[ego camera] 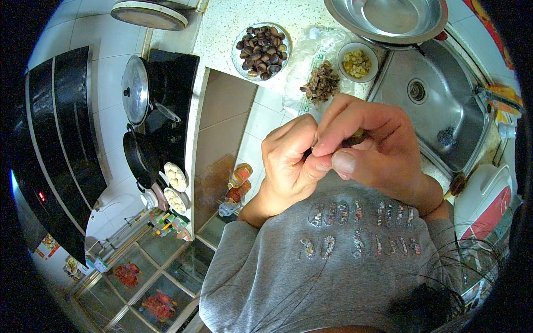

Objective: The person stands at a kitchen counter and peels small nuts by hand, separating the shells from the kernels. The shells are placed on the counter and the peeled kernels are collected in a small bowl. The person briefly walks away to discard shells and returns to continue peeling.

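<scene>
My left hand (291, 158) and my right hand (366, 145) meet in front of my chest, fingertips touching. Between the fingers of my right hand shows part of a small dark chestnut (354, 138); my left fingers pinch at its dark edge, mostly hidden. Beyond the hands, a plate (236, 62) holds many dark-shelled chestnuts (262, 52). A pile of brown shell pieces (321, 83) lies on a clear plastic bag (306, 48). Right of the pile stands a small white bowl (374, 62) with yellowish peeled chestnuts (356, 63).
A metal basin (437, 25) rests at the edge of the steel sink (441, 112) on the right. On the left, a lidded pan (135, 89) and a black wok (139, 160) stand on the stove. Two dishes of white food (175, 177) sit near the counter edge (189, 208).
</scene>
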The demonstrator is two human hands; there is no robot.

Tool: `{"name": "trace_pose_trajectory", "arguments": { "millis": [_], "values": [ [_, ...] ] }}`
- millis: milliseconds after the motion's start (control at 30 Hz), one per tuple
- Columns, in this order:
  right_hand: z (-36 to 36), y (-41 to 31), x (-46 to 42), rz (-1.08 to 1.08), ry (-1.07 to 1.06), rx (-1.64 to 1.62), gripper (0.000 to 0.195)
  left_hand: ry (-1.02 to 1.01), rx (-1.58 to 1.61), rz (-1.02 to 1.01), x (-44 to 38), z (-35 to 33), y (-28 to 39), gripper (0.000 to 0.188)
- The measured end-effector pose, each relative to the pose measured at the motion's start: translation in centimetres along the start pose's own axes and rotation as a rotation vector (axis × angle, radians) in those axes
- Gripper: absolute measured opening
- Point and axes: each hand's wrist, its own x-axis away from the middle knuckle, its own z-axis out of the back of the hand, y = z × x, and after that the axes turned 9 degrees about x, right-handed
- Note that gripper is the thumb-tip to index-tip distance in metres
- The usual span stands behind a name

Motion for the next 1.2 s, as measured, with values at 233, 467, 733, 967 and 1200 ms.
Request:
{"name": "trace_pose_trajectory", "arguments": {
  "millis": [233, 467, 733, 967, 1200],
  "values": [
    [-0.03, 0.08, -0.07, 0.016, -0.012, -0.009, 0.012, 0.029, -0.002, -0.004, 0.01, -0.14, -0.21, 0.083],
    [-0.03, 0.35, -0.03, 0.066, -0.027, 0.006, 0.011, 0.009, 0.009, -0.032, 0.04, -0.02, -0.57, 0.074],
    [-0.27, 0.33, 0.16, 0.072, -0.02, -0.025, 0.014, -0.023, -0.008, -0.103, -0.38, 0.09, -0.73, 0.037],
    [-0.4, 0.16, 0.25, 0.053, -0.012, -0.033, 0.014, -0.02, 0.005, -0.084, -0.36, 0.12, -0.6, 0.034],
    [-0.5, 0.34, 0.13, 0.046, 0.001, -0.033, 0.017, -0.003, 0.084, -0.137, -0.49, -0.09, -0.97, 0.051]
  ]
}}
